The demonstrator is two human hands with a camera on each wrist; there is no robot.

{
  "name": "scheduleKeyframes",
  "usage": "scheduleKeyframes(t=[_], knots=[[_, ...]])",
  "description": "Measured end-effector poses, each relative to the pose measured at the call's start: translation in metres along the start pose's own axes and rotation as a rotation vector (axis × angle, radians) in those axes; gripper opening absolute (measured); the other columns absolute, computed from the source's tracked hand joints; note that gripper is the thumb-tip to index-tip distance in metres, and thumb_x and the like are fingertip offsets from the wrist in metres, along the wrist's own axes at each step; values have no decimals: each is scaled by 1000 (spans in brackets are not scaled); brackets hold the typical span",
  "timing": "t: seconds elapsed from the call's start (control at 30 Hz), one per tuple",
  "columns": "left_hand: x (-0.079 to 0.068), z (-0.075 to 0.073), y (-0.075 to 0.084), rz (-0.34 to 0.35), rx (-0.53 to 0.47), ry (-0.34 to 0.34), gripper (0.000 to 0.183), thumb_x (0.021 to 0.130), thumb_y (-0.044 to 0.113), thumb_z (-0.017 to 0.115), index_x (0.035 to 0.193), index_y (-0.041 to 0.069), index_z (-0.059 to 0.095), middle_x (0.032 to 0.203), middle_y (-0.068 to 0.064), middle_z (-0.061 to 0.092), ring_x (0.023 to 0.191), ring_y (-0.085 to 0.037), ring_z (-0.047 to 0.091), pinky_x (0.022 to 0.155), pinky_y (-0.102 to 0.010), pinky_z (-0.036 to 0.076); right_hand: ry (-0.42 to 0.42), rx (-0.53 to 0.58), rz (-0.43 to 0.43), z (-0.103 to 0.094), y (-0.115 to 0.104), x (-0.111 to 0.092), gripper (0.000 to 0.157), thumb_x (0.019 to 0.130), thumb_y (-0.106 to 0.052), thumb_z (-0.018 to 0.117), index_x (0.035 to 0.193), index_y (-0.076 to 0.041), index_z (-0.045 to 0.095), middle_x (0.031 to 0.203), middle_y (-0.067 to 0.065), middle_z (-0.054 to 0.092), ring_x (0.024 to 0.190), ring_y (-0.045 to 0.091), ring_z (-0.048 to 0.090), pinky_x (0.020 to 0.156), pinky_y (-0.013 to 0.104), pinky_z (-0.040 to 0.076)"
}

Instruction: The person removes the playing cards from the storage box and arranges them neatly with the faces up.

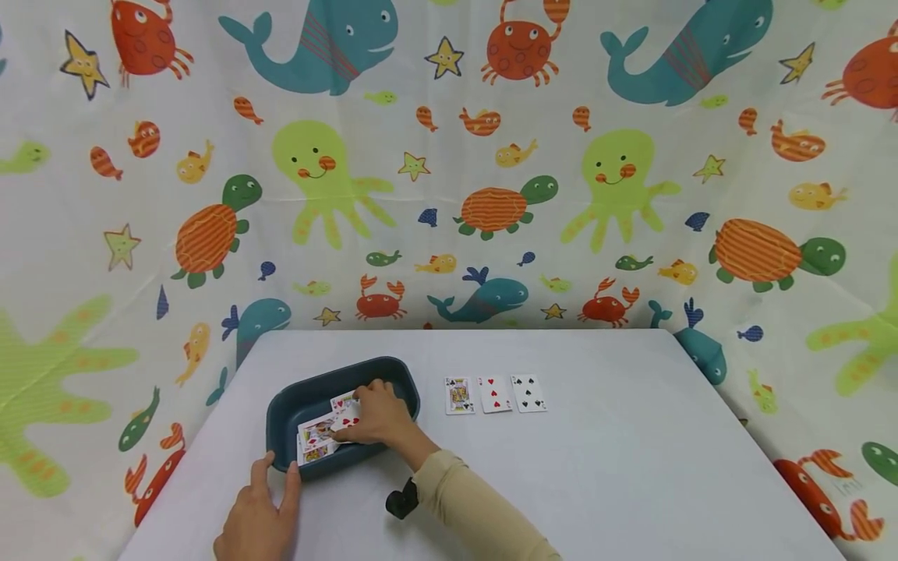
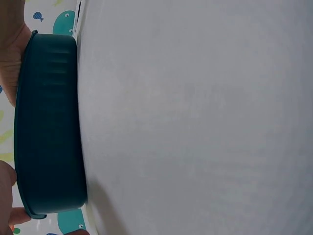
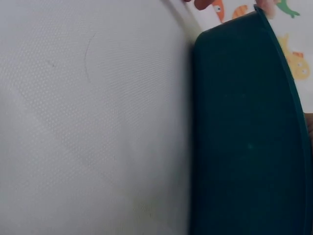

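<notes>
Right hand (image 1: 379,417) found inside the dark teal tray (image 1: 284,417), its thumb by the near end of a heart card (image 1: 345,419) and its fingertips toward the far end; whether the card is pinched or merely touched cannot be told, the palm screening the contact, and neither wrist view shows it. Left hand (image 1: 258,514) found at the tray's near left corner, thumb and forefinger extended and spread against it, gripping no card. The heart card lies with the loose face cards (image 1: 317,438) within the tray, overlapping and face up. On the bench (image 1: 631,467), to the right of the tray, three cards are set face up in a row: a club face card (image 1: 459,396), a red heart card (image 1: 494,394) and a spade card (image 1: 529,393). Step in hand is judged to be the handling of a single card at the pile. Good practice would be for the left hand to keep light, steady pressure on the corner, as the tray could otherwise slide or turn; for the right hand to take the card by its edges, separating it from its neighbours before any lift; and to clear the tray's rim without bending it.
</notes>
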State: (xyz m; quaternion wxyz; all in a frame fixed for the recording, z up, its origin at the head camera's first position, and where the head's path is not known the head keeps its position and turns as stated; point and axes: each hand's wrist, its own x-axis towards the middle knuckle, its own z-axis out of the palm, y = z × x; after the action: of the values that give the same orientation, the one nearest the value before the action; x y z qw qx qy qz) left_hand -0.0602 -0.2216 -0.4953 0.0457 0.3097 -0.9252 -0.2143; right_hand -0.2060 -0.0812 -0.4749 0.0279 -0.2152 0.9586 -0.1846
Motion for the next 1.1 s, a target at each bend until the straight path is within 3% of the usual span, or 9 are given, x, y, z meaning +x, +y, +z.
scheduleKeyframes(t=[0.3, 0.57, 0.87, 1.1], knots=[[2, -2, 1, -19, -11, -21, 67, 103, 56, 48, 146, 7, 32, 117, -39, 57, 98, -55, 62, 84, -71, 47, 1, -164, 45, 5, -14, 8, 73, 71, -66, 84, 126, -19, 68, 114, -1, 60, 105, 14, 53, 81, 32, 53], [2, -3, 2, -22, -11, -25, 67, 103, 55, 49, 146, 7, 32, 119, -39, 57, 101, -56, 61, 85, -71, 47, -13, -198, 68, 5, -18, 11, 64, 70, -58, 87, 118, -21, 70, 116, -3, 60, 107, 13, 53, 82, 32, 53], [3, -2, 2, -27, -8, -39, 67, 102, 55, 50, 146, 7, 32, 120, -39, 56, 102, -56, 61, 85, -71, 47, -21, -168, 79, 4, -17, 9, 62, 71, -59, 87, 115, -18, 73, 117, -2, 62, 107, 13, 55, 84, 32, 54], [3, -1, 1, -25, -8, -33, 66, 102, 54, 50, 145, 6, 33, 116, -39, 57, 100, -56, 62, 84, -71, 47, 11, -94, 71, 5, -14, 7, 61, 70, -61, 88, 107, -15, 73, 96, -4, 60, 89, 10, 54, 75, 27, 52]])
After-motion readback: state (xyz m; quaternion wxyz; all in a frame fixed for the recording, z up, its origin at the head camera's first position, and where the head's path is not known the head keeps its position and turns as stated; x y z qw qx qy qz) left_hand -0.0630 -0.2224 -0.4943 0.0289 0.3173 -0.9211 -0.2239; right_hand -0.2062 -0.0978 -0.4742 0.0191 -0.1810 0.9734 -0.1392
